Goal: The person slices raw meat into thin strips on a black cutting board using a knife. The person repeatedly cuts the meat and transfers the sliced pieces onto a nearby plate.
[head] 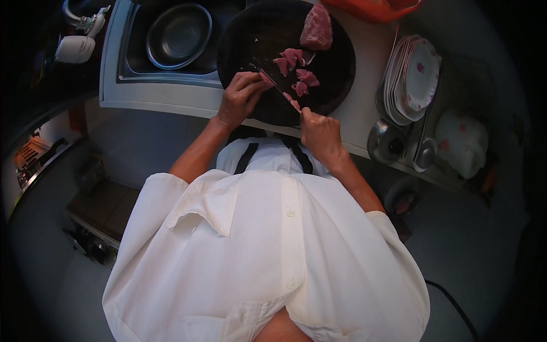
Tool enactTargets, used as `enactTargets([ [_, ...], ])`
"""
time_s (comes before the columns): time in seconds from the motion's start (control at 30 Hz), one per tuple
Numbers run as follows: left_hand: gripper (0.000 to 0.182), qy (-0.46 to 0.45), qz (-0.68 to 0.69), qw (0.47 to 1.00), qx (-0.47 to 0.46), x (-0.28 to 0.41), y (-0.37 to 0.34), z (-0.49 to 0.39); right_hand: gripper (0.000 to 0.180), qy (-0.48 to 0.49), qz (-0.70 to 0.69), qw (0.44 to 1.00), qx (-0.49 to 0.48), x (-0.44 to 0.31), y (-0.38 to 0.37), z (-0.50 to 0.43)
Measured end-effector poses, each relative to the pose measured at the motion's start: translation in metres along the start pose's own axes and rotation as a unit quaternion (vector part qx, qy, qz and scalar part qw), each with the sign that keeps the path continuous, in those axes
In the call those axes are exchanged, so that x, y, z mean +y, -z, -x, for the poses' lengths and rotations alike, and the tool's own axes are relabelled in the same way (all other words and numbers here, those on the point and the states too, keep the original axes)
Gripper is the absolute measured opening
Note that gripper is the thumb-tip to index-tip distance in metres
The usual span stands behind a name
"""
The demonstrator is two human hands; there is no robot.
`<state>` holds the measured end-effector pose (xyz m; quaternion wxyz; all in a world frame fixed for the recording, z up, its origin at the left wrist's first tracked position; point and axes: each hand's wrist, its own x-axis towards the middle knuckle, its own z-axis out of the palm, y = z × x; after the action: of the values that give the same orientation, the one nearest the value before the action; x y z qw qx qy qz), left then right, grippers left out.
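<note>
On a round dark cutting board [243,42], my right hand [320,132] grips a knife [277,87] seen nearly edge-on, its blade running up and to the left. Thin bits of raw meat lie along the blade. My left hand [242,96] pinches a small piece of raw meat [266,78] against the board, just left of the blade. Cut meat pieces [290,57] lie beyond the knife, with more pieces [307,79] nearer to it. A large chunk of raw meat [317,28] rests at the board's far right. The knife handle is hidden in my fist.
At the left, a metal bowl [179,36] sits in the sink [128,68], near a white faucet [77,47]. A red plastic container [376,10] stands at the back right. Plates [416,77] stand in a rack on the right, with metal ladles [386,141] in front.
</note>
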<state>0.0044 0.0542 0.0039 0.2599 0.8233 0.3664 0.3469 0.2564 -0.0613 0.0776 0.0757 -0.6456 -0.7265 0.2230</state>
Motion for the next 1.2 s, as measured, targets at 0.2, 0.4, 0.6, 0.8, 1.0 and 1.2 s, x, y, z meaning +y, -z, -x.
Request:
enactTargets([
  [0.2, 0.026, 0.008, 0.003, 1.000, -0.003, 0.003, 0.003, -0.001, 0.007, 0.003, 0.026, 0.999, -0.035, 0.000, -0.004, 0.000],
  [0.4, 0.024, 0.020, 0.016, 1.000, 0.005, -0.001, -0.001, 0.002, 0.013, 0.018, 0.040, 0.998, -0.041, -0.002, -0.007, -0.011],
  [0.6, 0.024, 0.031, 0.025, 0.999, 0.001, -0.003, -0.004, 0.003, 0.011, 0.018, 0.030, 0.999, -0.007, -0.018, -0.041, -0.073],
  [0.8, 0.026, 0.027, 0.019, 0.999, 0.017, -0.001, -0.004, 0.005, 0.011, -0.012, 0.027, 0.999, -0.027, -0.018, -0.032, -0.061],
  [1.0, 0.028, 0.024, 0.022, 0.999, 0.041, 0.006, -0.002, 0.006, 0.005, -0.028, -0.031, 0.999, -0.035, 0.024, -0.016, -0.004],
  [1.2, 0.029, 0.003, 0.002, 1.000, 0.007, 0.002, 0.002, 0.005, 0.002, -0.008, 0.004, 1.000, 0.001, 0.005, -0.002, -0.008],
])
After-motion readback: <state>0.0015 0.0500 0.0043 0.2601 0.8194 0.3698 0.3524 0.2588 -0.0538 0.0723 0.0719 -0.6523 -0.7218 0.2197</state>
